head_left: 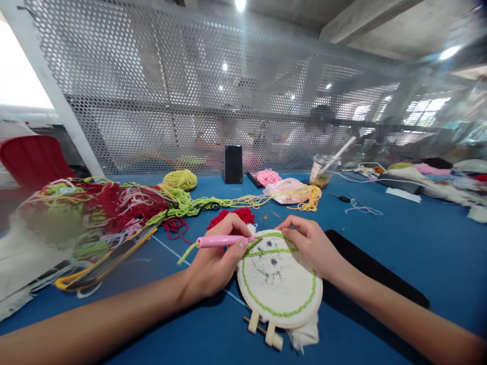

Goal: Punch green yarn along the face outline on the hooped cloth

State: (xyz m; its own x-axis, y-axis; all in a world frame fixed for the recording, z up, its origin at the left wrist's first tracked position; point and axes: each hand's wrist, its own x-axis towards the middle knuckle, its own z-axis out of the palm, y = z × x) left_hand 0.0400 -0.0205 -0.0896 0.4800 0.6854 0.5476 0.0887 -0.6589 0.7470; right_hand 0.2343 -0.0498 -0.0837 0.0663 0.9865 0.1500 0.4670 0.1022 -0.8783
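A round embroidery hoop (279,284) holds white cloth with a green yarn outline, a green band near the top and dark drawn marks. My left hand (222,253) is closed around a pink punch needle (218,241), whose tip meets the cloth at the hoop's upper left. Green yarn trails from the tool's back end. My right hand (310,243) grips the hoop's upper right rim, fingers bent over the edge. The hoop's wooden clamp with its screw points toward me, and loose white cloth hangs out beneath it.
Tangled yarn (114,208) covers the left side, with scissors (110,258) nearer me. Behind the hoop are red yarn (243,217), a yellow ball (180,179), a black phone (233,165) and a drink cup (320,172). A black flat object (376,268) lies right. Perforated metal screen behind.
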